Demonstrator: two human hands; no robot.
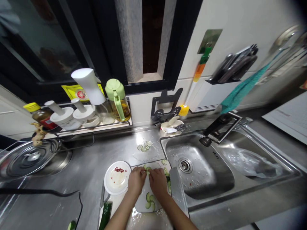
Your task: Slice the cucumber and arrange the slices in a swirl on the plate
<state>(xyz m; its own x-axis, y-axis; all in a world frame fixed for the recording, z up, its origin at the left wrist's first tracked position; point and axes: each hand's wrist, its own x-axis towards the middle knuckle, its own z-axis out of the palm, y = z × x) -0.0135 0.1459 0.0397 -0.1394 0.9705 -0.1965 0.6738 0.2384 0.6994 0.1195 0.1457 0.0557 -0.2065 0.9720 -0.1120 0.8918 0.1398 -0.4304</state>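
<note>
Steel table (88, 159) beside 2 sink basins, under a dark-framed window (153, 41); the left hand (137, 180) and right hand (158, 180) pinch cucumber slices (147, 169) at the far part of the cutting board (144, 195); a white plate (115, 183) lies left.

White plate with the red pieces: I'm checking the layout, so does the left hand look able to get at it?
Probably yes: the white plate lies right beside the left hand, with nothing visible between them, though that hand is at the cucumber slices.
</note>
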